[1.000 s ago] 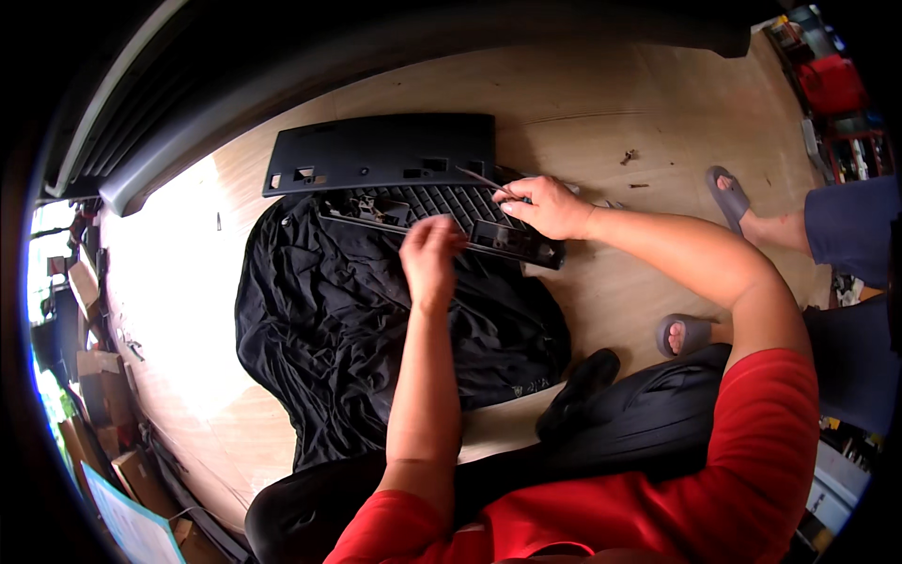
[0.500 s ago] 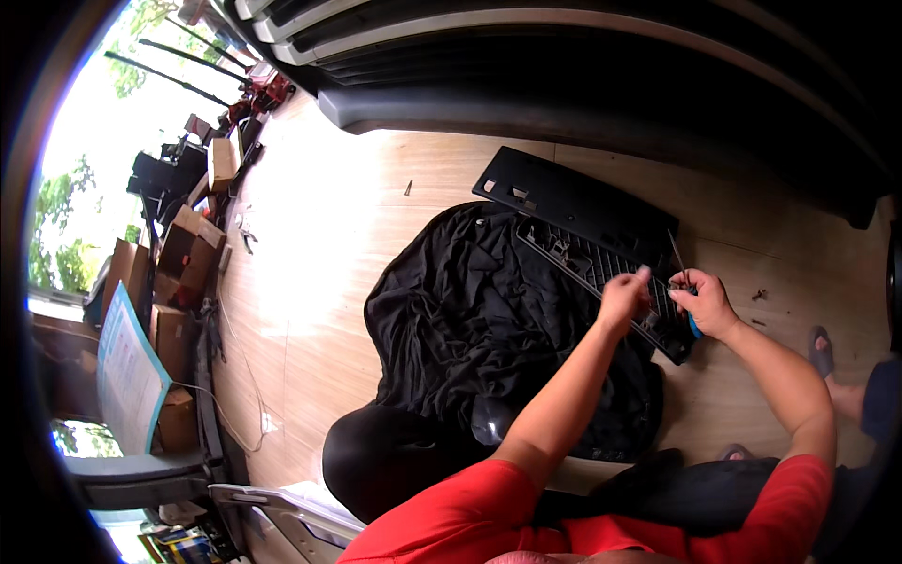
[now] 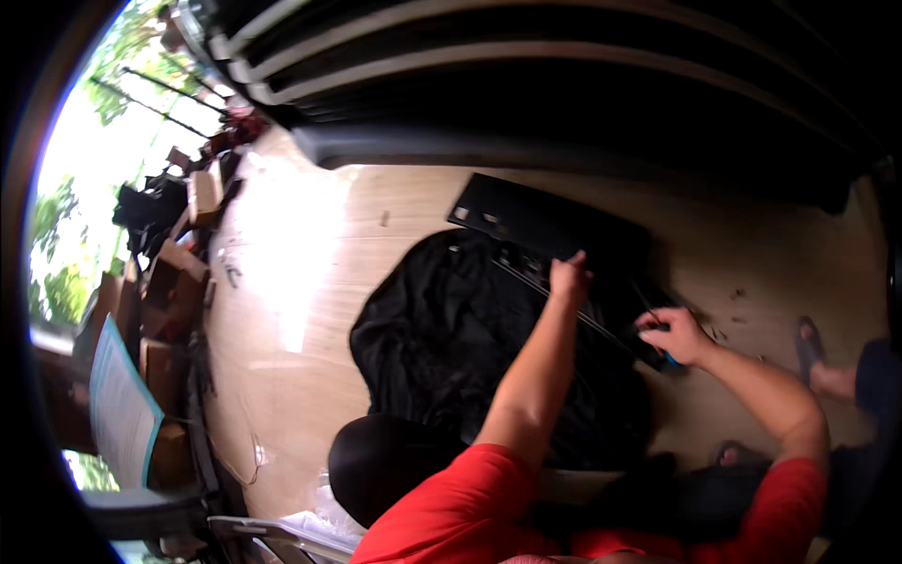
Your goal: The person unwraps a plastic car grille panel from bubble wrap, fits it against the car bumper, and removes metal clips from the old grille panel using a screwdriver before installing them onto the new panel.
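A flat black plastic panel [image 3: 545, 218] lies on the wooden floor, with a long ribbed black part [image 3: 601, 320] across its near side. My left hand [image 3: 568, 278] presses down on the ribbed part, fingers closed on its edge. My right hand [image 3: 675, 335] grips a thin screwdriver with a blue handle [image 3: 669, 357], its shaft angled up-left onto the part. A crumpled black cloth [image 3: 451, 348] spreads under and to the left of both hands.
The wooden floor [image 3: 301, 310] runs left to brown cardboard boxes [image 3: 169, 291] and a teal-edged board [image 3: 117, 414]. Another person's sandalled foot [image 3: 810, 343] stands at the right. A dark slatted structure [image 3: 564, 85] spans the top. Small screws [image 3: 733, 296] lie near my right hand.
The view has swung, so the panel and cloth sit more to the right. My left hand has moved apart from the right and up the ribbed part. My right hand keeps the screwdriver.
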{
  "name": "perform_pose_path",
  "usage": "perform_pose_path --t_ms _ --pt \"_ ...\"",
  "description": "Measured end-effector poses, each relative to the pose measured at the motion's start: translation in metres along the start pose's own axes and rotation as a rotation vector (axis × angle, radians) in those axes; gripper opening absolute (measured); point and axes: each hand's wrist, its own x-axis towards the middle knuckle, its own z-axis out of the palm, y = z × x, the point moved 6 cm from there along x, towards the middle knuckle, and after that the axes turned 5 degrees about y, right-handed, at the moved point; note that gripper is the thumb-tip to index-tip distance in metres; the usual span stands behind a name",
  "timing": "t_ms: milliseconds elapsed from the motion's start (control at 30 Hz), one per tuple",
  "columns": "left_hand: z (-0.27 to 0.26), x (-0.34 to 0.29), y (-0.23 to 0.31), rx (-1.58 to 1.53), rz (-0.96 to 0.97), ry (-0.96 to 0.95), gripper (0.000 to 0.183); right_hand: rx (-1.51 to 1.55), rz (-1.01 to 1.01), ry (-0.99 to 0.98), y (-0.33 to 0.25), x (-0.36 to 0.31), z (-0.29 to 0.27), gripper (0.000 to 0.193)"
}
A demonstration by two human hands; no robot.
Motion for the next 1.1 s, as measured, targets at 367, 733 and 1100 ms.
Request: perform_pose_path --t_ms 367,733,1100 --pt "-0.007 -0.088 -0.005 -0.085 0.030 -0.537 0.037 -0.064 -0.209 0.056 -0.029 0.012 -0.031 0.024" --pt "-0.001 -0.134 -0.025 0.030 -0.165 -0.836 0.040 -0.226 -0.230 0.026 -0.012 0.012 -0.045 0.025" --pt "0.022 -0.147 -0.030 0.010 -0.151 -0.894 0.020 -0.374 -0.289 -0.013 -0.007 0.003 -0.029 0.025"
